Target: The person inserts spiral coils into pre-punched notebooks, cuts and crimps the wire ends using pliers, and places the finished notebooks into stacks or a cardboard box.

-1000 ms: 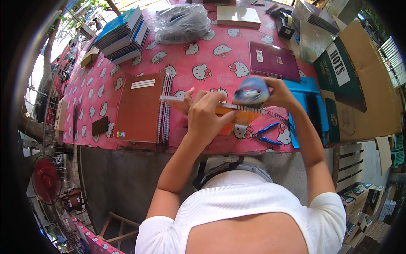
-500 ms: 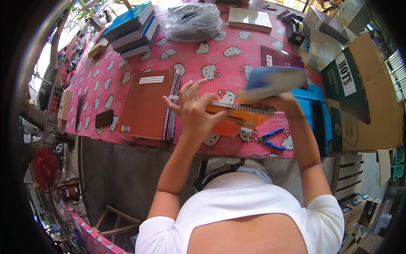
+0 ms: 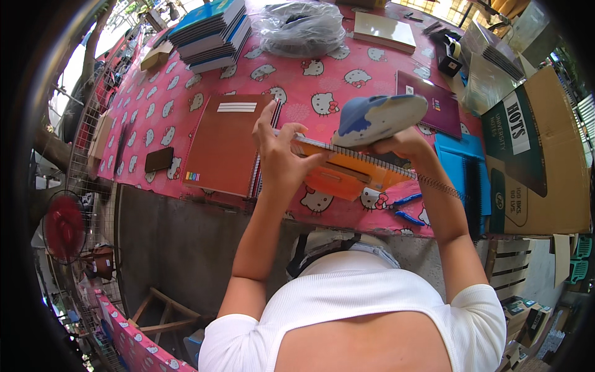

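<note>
My left hand [image 3: 280, 152] grips the left end of an orange notebook [image 3: 378, 178] between thumb and fingers, the other fingers raised. The notebook is held tilted above the table, its row of spine holes facing up. A dark wire coil [image 3: 441, 187] runs through the holes and sticks out past the right end, beside my right forearm. My right hand [image 3: 404, 144] is closed on a worn blue and off-white slab with a rounded end [image 3: 385, 118], held just over the spine. Blue-handled pliers [image 3: 407, 199] lie below the notebook, near the table edge.
Brown notebooks [image 3: 218, 149] lie at left beside a dark phone-like rectangle [image 3: 159, 160]. Blue covers and coils [image 3: 462, 167], a purple notebook [image 3: 427, 102] and a cardboard box [image 3: 545, 180] are at right. Farther back are stacked blue notebooks [image 3: 211, 37] and a plastic bundle [image 3: 300, 31].
The slab in my right hand has swung, its pale face now showing sharply. The notebook's right end has dipped, and the loose coil end hangs lower. The whole view has shifted slightly.
</note>
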The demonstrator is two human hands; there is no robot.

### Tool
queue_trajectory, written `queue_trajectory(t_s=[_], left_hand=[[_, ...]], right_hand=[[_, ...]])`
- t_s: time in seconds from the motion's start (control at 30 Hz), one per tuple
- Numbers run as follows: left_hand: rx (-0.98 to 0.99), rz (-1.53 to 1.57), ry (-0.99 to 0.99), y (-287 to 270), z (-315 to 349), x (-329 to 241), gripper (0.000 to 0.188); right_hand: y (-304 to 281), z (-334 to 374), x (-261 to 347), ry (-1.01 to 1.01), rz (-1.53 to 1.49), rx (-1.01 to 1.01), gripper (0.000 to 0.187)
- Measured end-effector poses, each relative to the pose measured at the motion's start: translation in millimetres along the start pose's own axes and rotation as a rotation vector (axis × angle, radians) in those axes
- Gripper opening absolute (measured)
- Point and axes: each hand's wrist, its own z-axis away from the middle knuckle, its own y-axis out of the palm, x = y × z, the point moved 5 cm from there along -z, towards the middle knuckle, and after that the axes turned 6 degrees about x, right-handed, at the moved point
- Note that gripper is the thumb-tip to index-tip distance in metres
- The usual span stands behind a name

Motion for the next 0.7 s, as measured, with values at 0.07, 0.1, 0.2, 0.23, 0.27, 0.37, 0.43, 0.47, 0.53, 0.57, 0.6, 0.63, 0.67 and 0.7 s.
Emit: queue_trajectory(t_s=[0.07, 0.1, 0.2, 0.23, 0.27, 0.37, 0.43, 0.47, 0.53, 0.57, 0.6, 0.63, 0.67, 0.7], left_hand=[[0.029, 0.091, -0.004, 3, -3, 7, 0.051], [0.021, 0.088, -0.005, 1, -3, 9, 0.051], [0.006, 0.165, -0.069, -1, -1, 14, 0.051], [0.006, 0.163, -0.066, 0, -1, 16, 0.046], [0.006, 0.16, -0.063, 0, 0, 18, 0.041], [0.035, 0.243, -0.075, 2, -1, 25, 0.038], [0.03, 0.289, -0.108, 2, 3, 34, 0.04], [0.035, 0.342, -0.131, 3, 4, 38, 0.041], [0.055, 0.373, -0.177, 5, 4, 40, 0.046], [0.064, 0.401, -0.223, 6, 3, 41, 0.051], [0.046, 0.397, -0.227, 4, 3, 45, 0.051], [0.035, 0.496, -0.272, 5, 7, 49, 0.057], [0.023, 0.595, -0.316, 7, 11, 52, 0.063], [0.017, 0.594, -0.321, 9, 11, 55, 0.063]], right_hand=[[2, -13, 6, 0.105, 0.56, -0.053, 0.048], [2, -17, 5, 0.098, 0.563, -0.048, 0.048], [14, -4, 9, -0.063, -0.378, 0.01, 0.059], [15, -9, 8, -0.059, -0.379, 0.019, 0.059], [13, -18, 0, 0.066, 0.075, 0.011, 0.059], [0, -27, -10, 0.158, 0.692, -0.094, 0.06], [16, -26, 0, -0.064, -0.253, 0.002, 0.057], [20, -35, 5, -0.019, 0.119, 0.105, 0.058], [9, -49, -7, 0.028, 0.438, 0.02, 0.055], [2, -52, -12, 0.071, 0.76, -0.059, 0.052], [7, -55, -9, 0.101, 0.328, 0.001, 0.052], [13, -53, -7, 0.101, 0.329, 0.012, 0.052], [20, -50, -4, 0.042, 0.081, 0.023, 0.052], [25, -48, -2, -0.014, -0.167, 0.029, 0.052]])
